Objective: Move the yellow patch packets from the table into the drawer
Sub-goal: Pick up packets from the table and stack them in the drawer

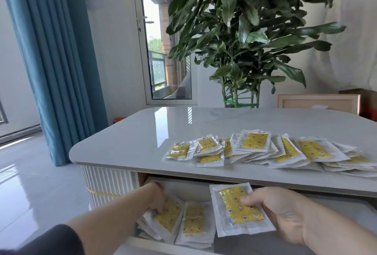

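Several yellow patch packets (255, 148) lie spread in a loose overlapping row on the grey table top (142, 136), toward its right front. Below the table edge the drawer (155, 242) stands pulled out, with several packets (192, 221) stacked inside. My left hand (157, 199) reaches into the drawer's left side and grips a packet (169, 214) on the stack there. My right hand (277, 212) hovers over the drawer and pinches one packet (238, 207) by its right edge, thumb on top.
A large potted plant (251, 30) stands behind the table. Blue curtains (55, 60) hang at the left beside a glass door (163, 50). A wooden frame (318, 103) leans at the back right. A dark block (255, 244) lies in the drawer under my right hand.
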{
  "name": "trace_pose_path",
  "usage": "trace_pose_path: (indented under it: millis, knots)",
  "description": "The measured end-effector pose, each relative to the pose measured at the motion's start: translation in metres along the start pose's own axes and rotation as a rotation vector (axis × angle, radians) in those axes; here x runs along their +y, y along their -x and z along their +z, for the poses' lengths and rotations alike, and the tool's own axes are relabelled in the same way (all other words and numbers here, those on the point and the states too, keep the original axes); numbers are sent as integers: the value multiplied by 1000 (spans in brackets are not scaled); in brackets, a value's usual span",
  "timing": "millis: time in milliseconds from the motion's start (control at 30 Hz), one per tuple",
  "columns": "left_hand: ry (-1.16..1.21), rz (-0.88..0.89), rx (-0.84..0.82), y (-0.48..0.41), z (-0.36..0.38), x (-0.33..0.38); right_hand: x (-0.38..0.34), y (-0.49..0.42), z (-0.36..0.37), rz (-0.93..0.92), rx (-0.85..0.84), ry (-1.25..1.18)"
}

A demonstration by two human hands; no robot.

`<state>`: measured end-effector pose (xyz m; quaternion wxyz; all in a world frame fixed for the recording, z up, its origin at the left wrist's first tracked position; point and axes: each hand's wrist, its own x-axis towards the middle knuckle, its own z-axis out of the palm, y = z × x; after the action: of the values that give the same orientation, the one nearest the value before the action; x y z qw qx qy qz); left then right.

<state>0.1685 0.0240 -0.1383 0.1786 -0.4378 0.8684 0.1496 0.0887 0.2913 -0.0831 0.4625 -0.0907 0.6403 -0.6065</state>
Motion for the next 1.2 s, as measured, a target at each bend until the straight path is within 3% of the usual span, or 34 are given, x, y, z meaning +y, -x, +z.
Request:
trace_pose_path:
  millis: [133, 300, 533, 633, 733, 833, 967, 1200]
  knots:
    - [-194, 108, 198, -9, 5, -6, 1, -1, -2, 3, 18, 15]
    - [-422, 180, 281, -7, 9, -15, 2, -1, 0, -1, 60, 20]
    - [-369, 242, 340, 27, -10, -11, 7, -8, -1, 75, 55, 66]
    - [-64, 411, 168, 58, -38, -19, 11, -13, -4, 78, 85, 100]
    - [581, 555, -121, 87, -61, -32, 14, -23, -2, 92, 76, 97]
    - [1078, 651, -83, 92, -63, -36, 16, -39, 4, 101, 111, 112]
    - [1253, 656, 121, 80, -50, -33, 22, -68, 13, 89, 152, 161]
    - [1401, 680, 152, 76, -60, -31, 37, -111, 23, 141, 220, 371]
